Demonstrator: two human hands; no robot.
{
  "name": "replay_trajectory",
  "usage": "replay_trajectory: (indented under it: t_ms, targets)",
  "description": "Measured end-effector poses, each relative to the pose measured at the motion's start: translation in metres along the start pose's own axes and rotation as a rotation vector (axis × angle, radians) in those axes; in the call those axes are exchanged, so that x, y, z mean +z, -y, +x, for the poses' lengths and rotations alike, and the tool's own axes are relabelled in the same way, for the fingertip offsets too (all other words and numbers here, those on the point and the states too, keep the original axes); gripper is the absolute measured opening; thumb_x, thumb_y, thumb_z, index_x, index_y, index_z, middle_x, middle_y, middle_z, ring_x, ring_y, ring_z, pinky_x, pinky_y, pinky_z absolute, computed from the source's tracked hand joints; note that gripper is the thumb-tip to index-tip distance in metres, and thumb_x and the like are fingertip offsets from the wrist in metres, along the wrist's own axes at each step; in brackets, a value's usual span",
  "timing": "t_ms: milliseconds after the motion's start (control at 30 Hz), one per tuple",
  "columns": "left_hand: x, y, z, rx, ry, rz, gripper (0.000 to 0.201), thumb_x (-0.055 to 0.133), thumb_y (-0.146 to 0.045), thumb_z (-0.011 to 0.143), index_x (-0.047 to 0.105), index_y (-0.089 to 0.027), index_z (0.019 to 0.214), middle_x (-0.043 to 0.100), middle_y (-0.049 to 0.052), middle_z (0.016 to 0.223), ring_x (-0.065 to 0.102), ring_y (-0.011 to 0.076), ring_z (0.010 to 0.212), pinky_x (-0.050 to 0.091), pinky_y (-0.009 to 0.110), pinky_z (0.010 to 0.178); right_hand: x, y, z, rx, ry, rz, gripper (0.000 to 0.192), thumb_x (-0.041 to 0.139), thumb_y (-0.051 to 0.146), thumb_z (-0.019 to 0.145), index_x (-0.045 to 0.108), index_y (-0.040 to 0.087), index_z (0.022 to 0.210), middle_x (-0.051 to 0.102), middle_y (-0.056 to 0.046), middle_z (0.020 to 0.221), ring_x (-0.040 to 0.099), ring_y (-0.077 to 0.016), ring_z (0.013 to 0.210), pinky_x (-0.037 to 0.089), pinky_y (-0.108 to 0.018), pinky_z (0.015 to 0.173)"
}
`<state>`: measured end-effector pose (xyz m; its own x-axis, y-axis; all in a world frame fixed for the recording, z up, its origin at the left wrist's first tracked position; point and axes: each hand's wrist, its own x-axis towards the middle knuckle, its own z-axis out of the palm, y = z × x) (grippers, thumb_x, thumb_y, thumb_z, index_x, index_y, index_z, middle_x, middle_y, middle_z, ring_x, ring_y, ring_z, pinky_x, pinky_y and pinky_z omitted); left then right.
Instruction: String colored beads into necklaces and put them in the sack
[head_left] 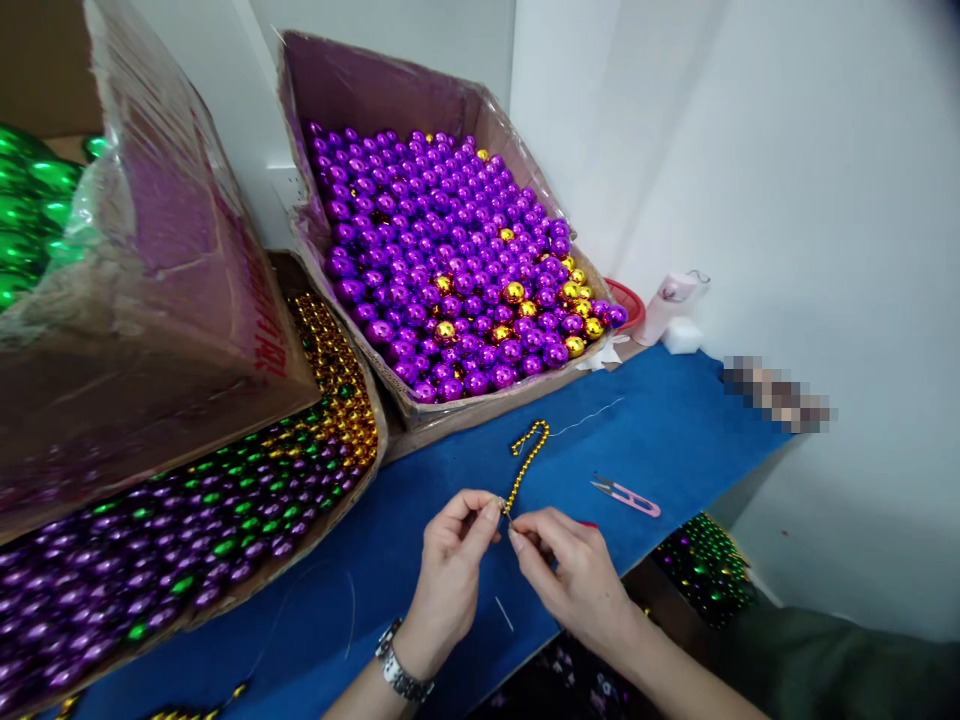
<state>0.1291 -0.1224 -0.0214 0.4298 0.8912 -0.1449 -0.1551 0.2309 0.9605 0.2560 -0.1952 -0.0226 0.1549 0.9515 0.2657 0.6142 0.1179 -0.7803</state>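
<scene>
Blue cloth covers the table (675,420) I work at, running from my wrists up to the white wall. Cardboard comes next: a big tilted box (360,100) against the wall, heaped with shiny purple balls (442,250) and a scattering of gold ones. To its left a second carton (150,300) leans over a low tray of beaded strands (187,530) in purple, green and gold, and green balls (30,210) show in the far left corner. Below the table's right edge, more purple and green beads (705,565) sit in shadow. A red bowl (630,300) peeks out behind the purple box, with a small pale container (671,300) just beside it.

My left hand (450,570), a metal watch (401,670) on its wrist, pinches the near end of a short string of gold beads (525,465) between thumb and forefinger. My right hand (577,570) is closed too, its fingertips nipped on something fine right at that same end; I cannot tell whether it is thread or needle. The string lies on the cloth, curling into a hook at its far end, where a thin thread (592,415) trails off. Pink snips (626,495) lie near my right hand.
</scene>
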Motion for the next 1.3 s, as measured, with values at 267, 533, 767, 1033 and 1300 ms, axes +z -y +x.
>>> replay_trajectory:
  t_ms: [267,533,767,1033,1300]
  targets:
    - [-0.002,0.004,0.001,-0.013,0.006,-0.013,0.013,0.063,-0.029,0.081,0.063,-0.015,0.081,0.056,0.000,0.075,0.047,0.0103,0.068,0.040,0.021,0.064,-0.001,0.002,0.001,0.000,0.018,0.001,0.013,0.047,0.019,0.091,0.060,0.020,0.091,0.062,-0.001,0.081,0.057,-0.0117,0.071,0.041,-0.022,0.067]
    - [-0.004,0.007,0.003,-0.112,0.013,-0.078,0.019,0.066,-0.031,0.078,0.066,-0.014,0.087,0.057,0.002,0.074,0.048,0.0100,0.064,0.040,0.023,0.062,-0.001,0.001,0.001,-0.006,0.054,-0.004,0.014,0.046,0.019,0.091,0.061,0.020,0.092,0.063,-0.001,0.085,0.058,-0.0118,0.074,0.041,-0.022,0.070]
    - [-0.002,-0.007,0.008,-0.073,0.092,0.056,0.018,0.062,-0.030,0.081,0.056,-0.015,0.074,0.047,-0.004,0.064,0.041,0.0086,0.060,0.037,0.020,0.057,-0.006,0.006,0.009,-0.032,0.128,-0.050,0.016,0.045,0.015,0.090,0.060,0.020,0.089,0.061,-0.001,0.080,0.055,-0.0116,0.070,0.039,-0.022,0.066]
    - [-0.017,-0.010,0.029,0.095,-0.003,0.265,0.022,0.052,-0.037,0.086,0.052,-0.018,0.076,0.053,-0.002,0.071,0.050,0.0134,0.071,0.039,0.024,0.068,-0.018,0.012,0.010,0.258,0.305,0.328,0.017,0.051,0.026,0.089,0.060,0.021,0.102,0.051,0.005,0.064,0.047,-0.0066,0.051,0.035,-0.018,0.048]
    - [-0.013,0.006,0.065,0.143,-0.115,0.345,0.028,0.053,-0.044,0.081,0.051,-0.017,0.073,0.053,0.000,0.065,0.051,0.0154,0.064,0.040,0.026,0.062,-0.095,0.016,0.068,0.152,-0.195,0.569,0.033,0.059,0.029,0.085,0.058,0.020,0.116,0.048,0.004,0.068,0.044,-0.0057,0.051,0.035,-0.019,0.045]
